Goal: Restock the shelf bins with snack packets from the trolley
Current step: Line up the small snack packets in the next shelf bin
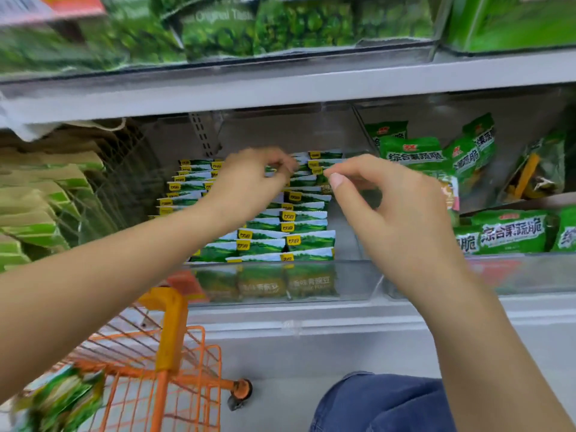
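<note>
A clear shelf bin (pixel 352 285) holds several rows of small green-and-white snack packets (pixel 299 241) with yellow logos, standing on edge. My left hand (pixel 249 182) reaches in from the left with its fingers curled and pinches the tops of packets in the back middle of the bin. My right hand (pixel 386 201) comes from the right, its thumb and forefinger pinching the top edge of a packet near the back right row. The orange wire trolley (pixel 174 347) stands at the lower left with green packets (pixel 62 397) in it.
A neighbouring clear bin on the right holds larger green packets (pixel 505 235). The shelf above carries green pea bags (pixel 280 29). A wire basket with green-and-tan packs (pixel 34 207) sits to the left. My knee in blue jeans (pixel 383 403) is by the shelf base.
</note>
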